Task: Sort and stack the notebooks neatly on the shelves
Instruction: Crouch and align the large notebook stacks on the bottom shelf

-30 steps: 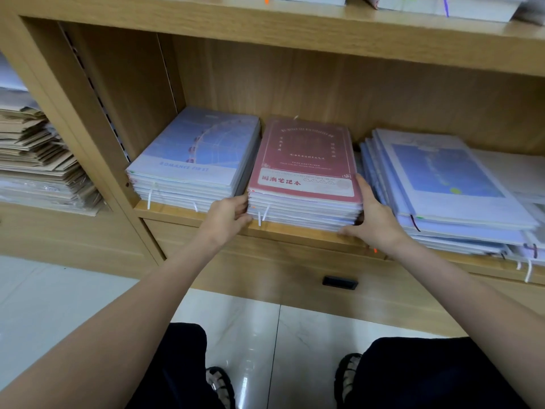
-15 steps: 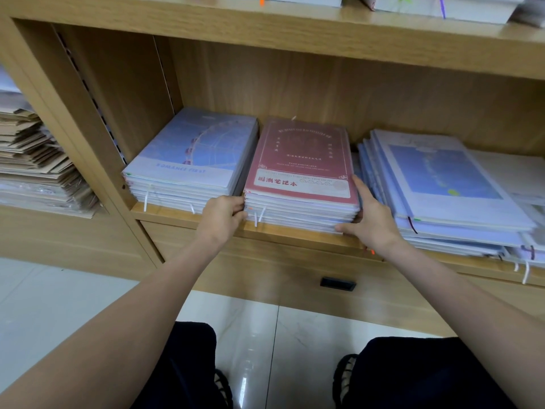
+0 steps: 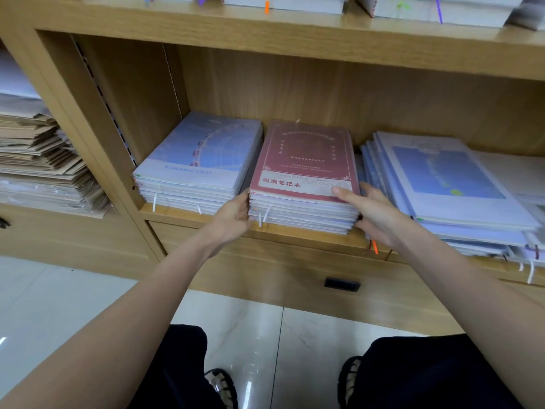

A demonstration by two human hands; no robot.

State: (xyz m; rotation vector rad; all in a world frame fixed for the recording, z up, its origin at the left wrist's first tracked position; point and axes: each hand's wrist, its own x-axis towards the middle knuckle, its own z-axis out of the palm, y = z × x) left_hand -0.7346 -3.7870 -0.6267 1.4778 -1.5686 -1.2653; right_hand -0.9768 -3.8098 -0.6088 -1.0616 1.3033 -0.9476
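A stack of notebooks with a red cover (image 3: 303,160) lies on the middle shelf (image 3: 309,236), between two other stacks. My left hand (image 3: 233,215) presses against the stack's front-left corner, its fingertips hidden in the gap beside the light-blue "Romance First" stack (image 3: 200,160). At the front-right corner is my right hand (image 3: 376,215): the thumb lies flat on the red cover and the fingers rest straight along the stack's right side. To the right, a fanned, uneven pile of blue-and-white notebooks (image 3: 448,178) overhangs the shelf edge.
The upper shelf (image 3: 295,31) carries more notebooks with coloured ribbons. The left bay holds a pile of brown paper bags (image 3: 44,160). A drawer with a black handle (image 3: 342,284) sits below the shelf. My knees and sandals are over the glossy tile floor (image 3: 59,302).
My right thumb has slid up onto the red cover. My left hand has shifted from the front edge to press on the stack's left corner. The stack sits slightly squarer.
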